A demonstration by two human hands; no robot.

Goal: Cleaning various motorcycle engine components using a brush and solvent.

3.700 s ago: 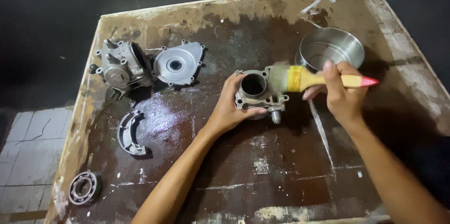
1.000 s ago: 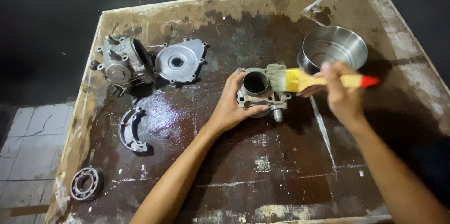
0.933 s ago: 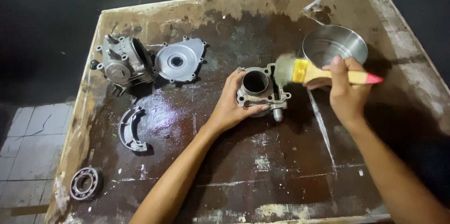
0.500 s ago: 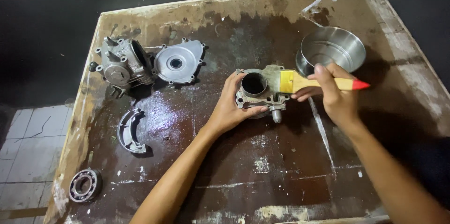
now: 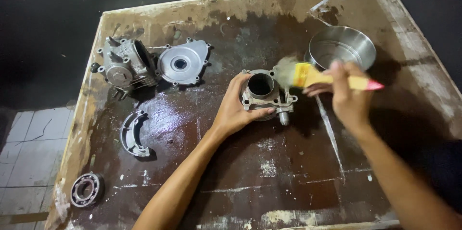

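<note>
Near the centre of the frame, on the stained brown wooden desk (image 5: 202, 182), stands a grey cast-metal engine cylinder with a round open bore (image 5: 263, 94). The left hand (image 5: 237, 109) steadies it, its grip wrapped round the near side with the thumb along the base. The right hand (image 5: 349, 96) has its grip closed on the yellow handle of a red-tipped paintbrush (image 5: 321, 77) — the bristles are blurred at the cylinder's upper right edge, so a scrubbing stroke appears to be in hand. Just behind the brush, toward the upper right, sits a shallow round steel bowl (image 5: 342, 47).

At the upper left lie a grey finned engine head (image 5: 124, 64) and a round grey cover plate (image 5: 184, 62) — touching or nearly so. Lower left: a curved metal shoe (image 5: 131, 134) and a steel ball bearing (image 5: 86, 189).
</note>
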